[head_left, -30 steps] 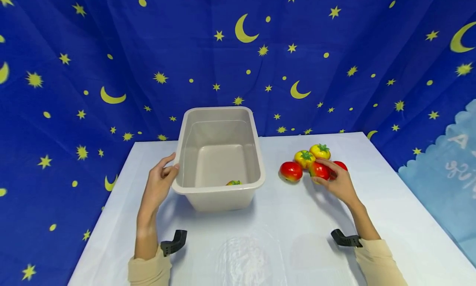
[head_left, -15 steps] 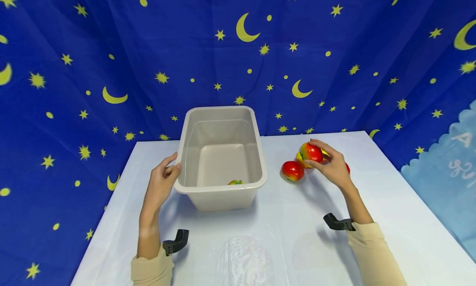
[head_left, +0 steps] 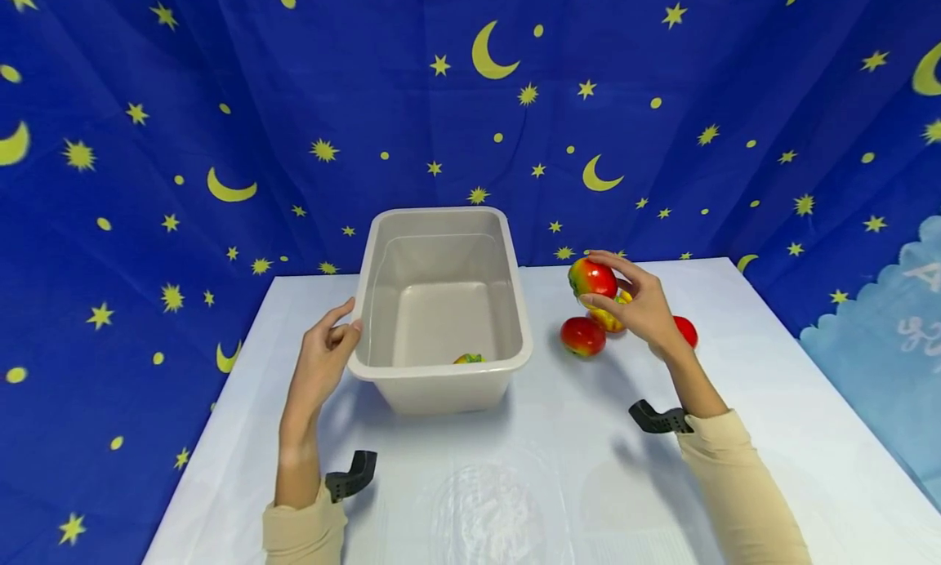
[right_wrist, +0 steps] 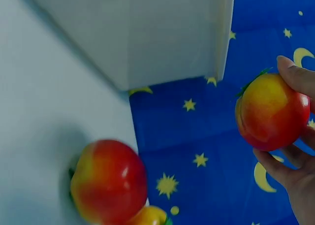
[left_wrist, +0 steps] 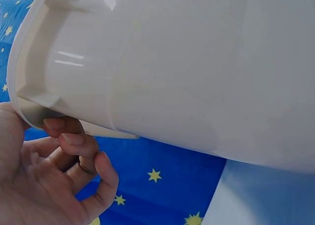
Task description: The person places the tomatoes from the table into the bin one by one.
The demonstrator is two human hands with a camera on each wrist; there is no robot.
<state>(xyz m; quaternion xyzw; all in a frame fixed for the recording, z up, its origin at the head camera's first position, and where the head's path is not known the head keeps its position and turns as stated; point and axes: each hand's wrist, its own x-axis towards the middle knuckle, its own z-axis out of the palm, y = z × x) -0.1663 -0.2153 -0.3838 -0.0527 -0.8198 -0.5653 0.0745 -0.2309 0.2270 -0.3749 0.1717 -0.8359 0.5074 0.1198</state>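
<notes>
My right hand [head_left: 638, 305] grips a glossy red-and-yellow tomato [head_left: 592, 278] with a green leafy top, raised above the table. The right wrist view shows the thumb on one side of this tomato [right_wrist: 272, 112] and fingers on the other. My left hand [head_left: 320, 359] holds the left rim of a light grey plastic tub [head_left: 441, 392]; in the left wrist view, its fingers [left_wrist: 74, 139] curl under the lip. Inside the tub, a bit of a fruit with a green top [head_left: 468, 358] shows over the near rim; the rest is hidden.
On the table below my right hand lie a red tomato [head_left: 583, 337] and a yellow one [head_left: 608, 320], partly covered. Another red tomato [head_left: 687, 330] peeks out right of the wrist. A blue star-and-moon curtain [head_left: 412, 100] hangs behind the white table [head_left: 500, 483].
My right hand has picked the red tomato out of the group, lifted it, and carried it left toward the tub. My left hand keeps its hold on the rim.
</notes>
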